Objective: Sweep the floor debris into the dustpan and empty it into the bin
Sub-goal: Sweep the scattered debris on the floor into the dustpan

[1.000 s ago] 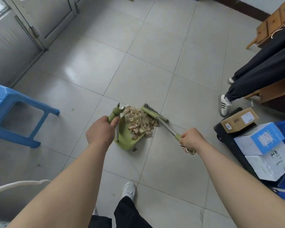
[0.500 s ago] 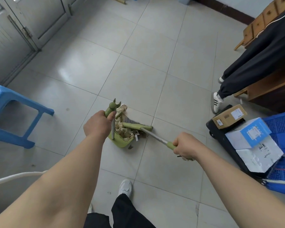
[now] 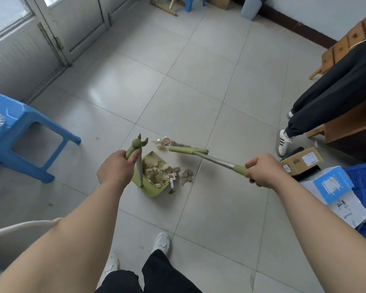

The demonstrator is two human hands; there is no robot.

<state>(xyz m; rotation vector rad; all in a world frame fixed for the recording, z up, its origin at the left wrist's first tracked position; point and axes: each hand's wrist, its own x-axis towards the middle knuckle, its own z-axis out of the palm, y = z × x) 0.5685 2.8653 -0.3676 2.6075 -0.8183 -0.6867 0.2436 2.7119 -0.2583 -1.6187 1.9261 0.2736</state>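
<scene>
Down on the pale floor tiles (image 3: 190, 98), the green dustpan (image 3: 154, 187) sits tipped on its heel, already heaped with crumpled paper scraps (image 3: 156, 173); a few more bits (image 3: 186, 176) lie just beside its lip, and another clump (image 3: 162, 142) sits near the brush head; the left hand (image 3: 114, 170) is wrapped tight round the dustpan's upright handle (image 3: 135, 149); the right hand (image 3: 262, 170) is clenched on the green grip of the broom (image 3: 188, 150), its head lifted just past the debris. That litter looks feather-light and springy, I'd say, liable to skip out if the pan jolts, so short gentle strokes suit it; both tools look like light plastic, best held at the padded grips. Smooth glossy tile, so scraps should slide easily. Around us: a blue stool (image 3: 19, 132) to the left, cardboard boxes (image 3: 300, 161) and a blue crate (image 3: 363, 178) to the right, another person's legs (image 3: 325, 106) nearby; a grey bin (image 3: 250, 6) stands well apart by the far wall.
</scene>
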